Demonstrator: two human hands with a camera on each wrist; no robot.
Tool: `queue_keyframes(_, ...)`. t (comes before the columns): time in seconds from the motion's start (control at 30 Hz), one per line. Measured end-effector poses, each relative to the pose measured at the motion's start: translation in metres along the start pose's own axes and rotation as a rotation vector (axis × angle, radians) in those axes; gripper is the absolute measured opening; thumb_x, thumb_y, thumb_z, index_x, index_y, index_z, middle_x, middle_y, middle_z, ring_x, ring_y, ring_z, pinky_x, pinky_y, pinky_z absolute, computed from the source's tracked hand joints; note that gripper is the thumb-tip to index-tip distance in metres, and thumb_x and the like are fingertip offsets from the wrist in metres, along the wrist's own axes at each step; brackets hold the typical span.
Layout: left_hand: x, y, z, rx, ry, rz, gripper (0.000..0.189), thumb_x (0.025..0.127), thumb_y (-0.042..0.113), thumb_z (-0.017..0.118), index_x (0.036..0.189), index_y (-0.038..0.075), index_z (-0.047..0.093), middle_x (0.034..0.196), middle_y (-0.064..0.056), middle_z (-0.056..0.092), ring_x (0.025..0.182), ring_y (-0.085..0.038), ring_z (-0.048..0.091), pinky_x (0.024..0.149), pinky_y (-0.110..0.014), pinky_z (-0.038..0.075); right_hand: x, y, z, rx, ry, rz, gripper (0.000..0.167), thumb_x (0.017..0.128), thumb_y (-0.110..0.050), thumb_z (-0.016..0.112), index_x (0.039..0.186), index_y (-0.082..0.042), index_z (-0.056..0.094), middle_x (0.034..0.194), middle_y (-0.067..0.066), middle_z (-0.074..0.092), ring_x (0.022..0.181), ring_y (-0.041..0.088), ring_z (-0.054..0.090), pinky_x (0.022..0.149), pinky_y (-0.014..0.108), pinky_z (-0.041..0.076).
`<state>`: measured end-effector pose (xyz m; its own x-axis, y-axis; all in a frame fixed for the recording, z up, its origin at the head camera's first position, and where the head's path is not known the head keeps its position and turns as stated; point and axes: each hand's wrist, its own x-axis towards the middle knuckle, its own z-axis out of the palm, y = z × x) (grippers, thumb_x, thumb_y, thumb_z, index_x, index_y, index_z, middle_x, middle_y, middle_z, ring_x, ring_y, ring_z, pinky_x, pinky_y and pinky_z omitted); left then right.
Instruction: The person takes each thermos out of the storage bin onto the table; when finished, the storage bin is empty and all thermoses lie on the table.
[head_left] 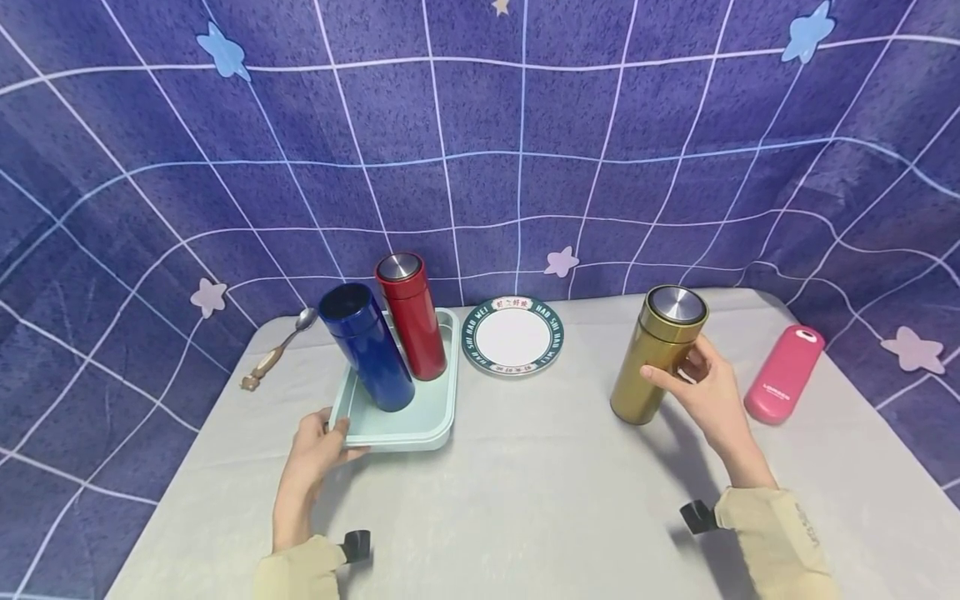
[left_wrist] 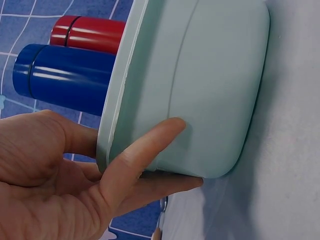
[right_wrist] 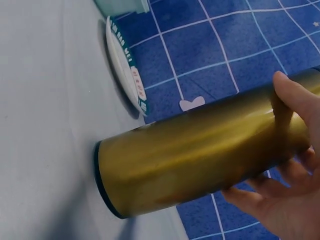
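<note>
My left hand (head_left: 315, 450) grips the near left corner of a pale green plastic basin (head_left: 390, 437), thumb and fingers round its rim and side wall. Inside the basin stand a blue thermos (head_left: 375, 358) and, behind it on the right, a red thermos (head_left: 416, 325) with a silver lid top. On the right, my right hand (head_left: 708, 396) holds a gold thermos (head_left: 652, 362) round its upper body, the thumb on the near side. Its dark base is close to the table in the right wrist view, and its silver-topped lid points up.
A white plate (head_left: 513, 337) with a green lettered rim lies between the basin and the gold thermos. At the far left lies a spoon (head_left: 277, 350); a pink case (head_left: 786, 375) is right of my right hand. A blue gridded cloth (head_left: 480, 192) hangs behind the table (head_left: 525, 492).
</note>
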<state>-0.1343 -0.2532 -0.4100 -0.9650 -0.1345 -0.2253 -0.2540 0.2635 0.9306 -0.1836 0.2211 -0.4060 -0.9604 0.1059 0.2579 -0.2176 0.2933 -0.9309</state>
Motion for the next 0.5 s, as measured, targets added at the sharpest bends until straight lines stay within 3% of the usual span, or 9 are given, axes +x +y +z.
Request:
queue_keyframes(0.23, 0.000, -0.001, 0.000, -0.004, -0.003, 0.000, 0.047, 0.102, 0.000, 0.030, 0.138, -0.029, 0.019, 0.129, -0.050, 0.041, 0.112, -0.047, 0.058, 0.082, -0.029, 0.062, -0.005, -0.005, -0.002, -0.040, -0.044, 0.015, 0.061, 0.085, -0.014, 0.077, 0.139, -0.018, 0.049, 0.119, -0.014, 0.061, 0.114, 0.002, 0.054, 0.096, 0.011, 0.051)
queue_keyframes(0.37, 0.000, -0.001, 0.000, -0.007, -0.007, 0.003, 0.048, 0.102, 0.001, 0.030, 0.138, -0.029, 0.019, 0.129, -0.050, 0.040, 0.112, -0.047, 0.058, 0.083, -0.029, 0.062, -0.009, -0.009, -0.003, -0.037, -0.065, 0.042, 0.070, 0.087, -0.012, 0.074, 0.148, -0.013, 0.038, 0.136, 0.008, 0.054, 0.129, 0.023, 0.048, 0.104, 0.017, 0.049)
queue_keyframes(0.5, -0.001, 0.000, -0.002, -0.014, -0.011, 0.001, 0.048, 0.102, 0.001, 0.030, 0.139, -0.028, 0.018, 0.130, -0.050, 0.040, 0.111, -0.046, 0.059, 0.083, -0.028, 0.062, -0.015, -0.011, -0.007, -0.025, -0.079, 0.055, 0.084, 0.089, -0.008, 0.071, 0.155, -0.008, 0.021, 0.151, 0.023, 0.037, 0.135, 0.042, 0.039, 0.103, 0.012, 0.047)
